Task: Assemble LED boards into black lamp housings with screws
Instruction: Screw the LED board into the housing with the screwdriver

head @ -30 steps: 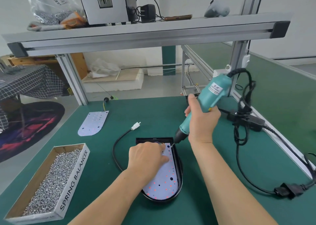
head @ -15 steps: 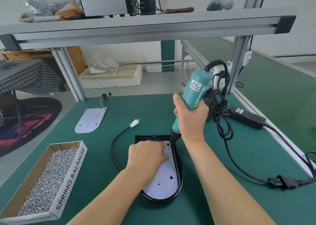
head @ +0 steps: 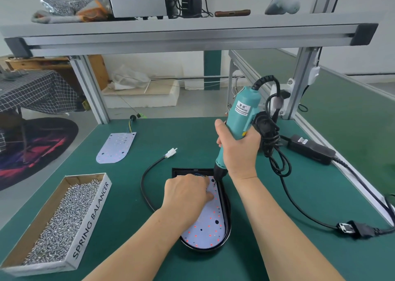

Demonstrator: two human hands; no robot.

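A black lamp housing lies on the green mat in front of me, with a white LED board dotted red seated inside it. My left hand rests on the board's far end, fingertips curled near a screw hole; whether they pinch a screw is hidden. My right hand grips a teal electric screwdriver held nearly upright, its bit touching the board's far right corner beside my left fingertips. A second LED board lies loose at the far left.
A cardboard box full of small silver screws sits at the near left. The housing's black cable with a white plug loops left of it. The screwdriver's cord and power adapter lie to the right. An aluminium shelf frame spans overhead.
My right hand swung the screwdriver from a slant to nearly upright and brought its bit down onto the board's far corner. My left hand stayed on the board.
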